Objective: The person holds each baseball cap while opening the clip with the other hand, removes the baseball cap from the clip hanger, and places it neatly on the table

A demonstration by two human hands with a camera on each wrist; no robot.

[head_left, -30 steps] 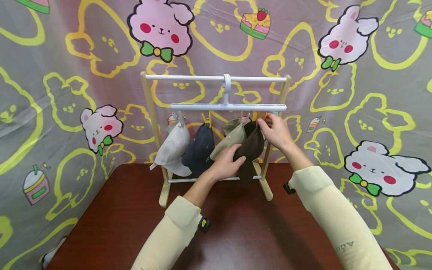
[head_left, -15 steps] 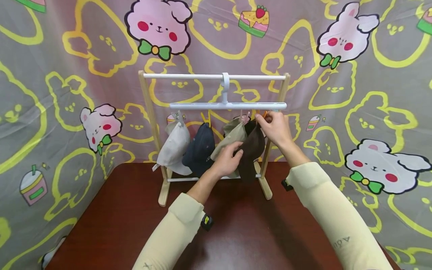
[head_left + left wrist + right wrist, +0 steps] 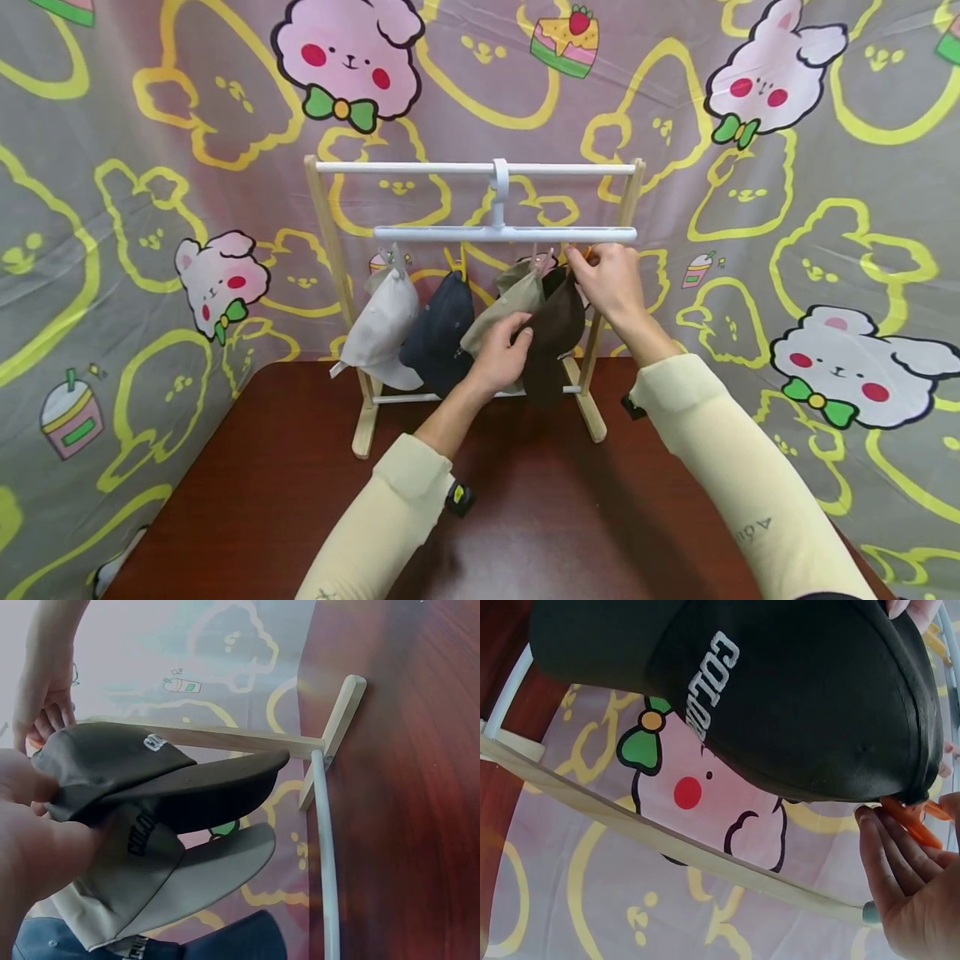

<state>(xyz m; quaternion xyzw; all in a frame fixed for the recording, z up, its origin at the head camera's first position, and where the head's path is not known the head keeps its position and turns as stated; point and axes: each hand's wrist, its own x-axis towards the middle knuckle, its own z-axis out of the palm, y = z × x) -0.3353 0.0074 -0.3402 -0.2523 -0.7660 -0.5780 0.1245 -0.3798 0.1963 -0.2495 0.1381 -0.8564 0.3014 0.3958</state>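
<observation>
A dark brown baseball cap (image 3: 557, 329) hangs at the right end of the row, its lettering showing in the right wrist view. My right hand (image 3: 613, 279) pinches an orange clothespin (image 3: 913, 820) at the cap's edge, just below the white hanger (image 3: 450, 234). The left hand (image 3: 501, 358) grips the brown cap's side between thumb and fingers, beside the beige cap (image 3: 142, 862); some of its fingertips are hidden. A navy cap (image 3: 441, 333) and a white cap (image 3: 386, 325) hang further left, under a yellow clothespin (image 3: 457, 262) and a pale clothespin (image 3: 395, 260).
The hanger hooks over the top rail (image 3: 405, 168) of a small wooden rack (image 3: 330, 233). Its feet stand on a dark red table (image 3: 525, 500). A patterned curtain (image 3: 720, 217) hangs close behind. A pink clothespin (image 3: 542, 261) is at the beige cap.
Both hands stay at the brown cap and its clothespin, with only slight shifts. The left hand has edged up a little, and the head view has tilted slightly.
</observation>
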